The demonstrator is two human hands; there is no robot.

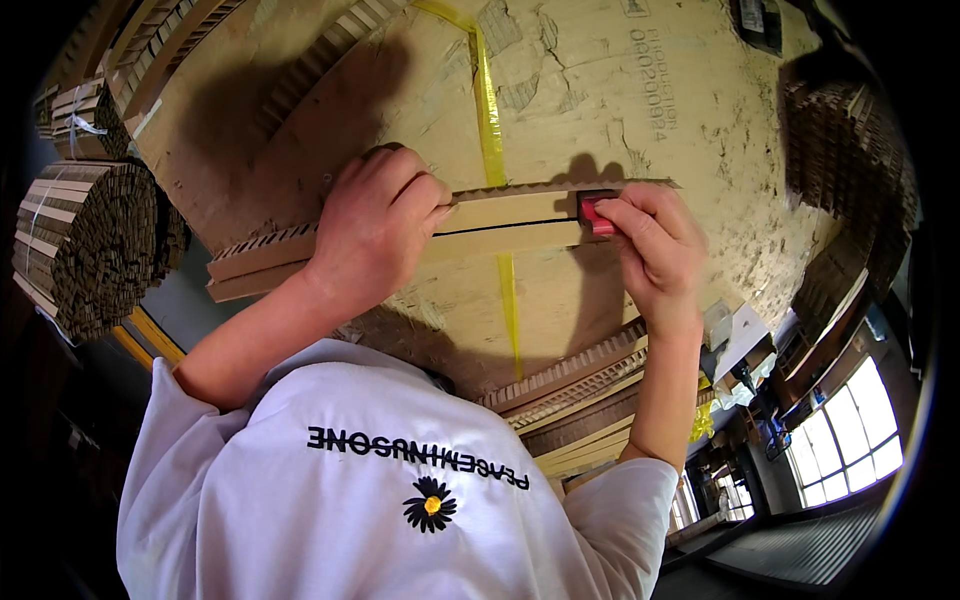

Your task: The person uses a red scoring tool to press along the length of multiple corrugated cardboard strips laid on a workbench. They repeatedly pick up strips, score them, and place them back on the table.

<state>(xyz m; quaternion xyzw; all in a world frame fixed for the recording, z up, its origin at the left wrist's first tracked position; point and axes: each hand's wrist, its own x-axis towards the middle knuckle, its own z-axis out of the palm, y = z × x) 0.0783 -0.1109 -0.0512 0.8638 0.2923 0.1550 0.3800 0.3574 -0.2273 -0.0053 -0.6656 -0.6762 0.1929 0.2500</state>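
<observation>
A long tan strip (525,208), apparently wood or cardboard, lies across the board in front of me. A dark line runs lengthwise along it, and its far edge looks notched. My left hand (378,225) is closed over the strip left of the middle, thumb and forefinger pinched together at the dark line; what lies under the fingers is hidden. Near the strip's right end, my right hand (655,245) pinches a small red and black tool (598,214) against it. That tool's exact kind does not show. The dark line reaches from the left fingertips to the tool.
Yellow tape (487,110) crosses the worn board (570,90). Several notched strips (580,375) are stacked by my right forearm. A tied bundle of strips (95,250) stands at the left, with more strips (165,45) at the far left. Another stack (850,150) stands at the right.
</observation>
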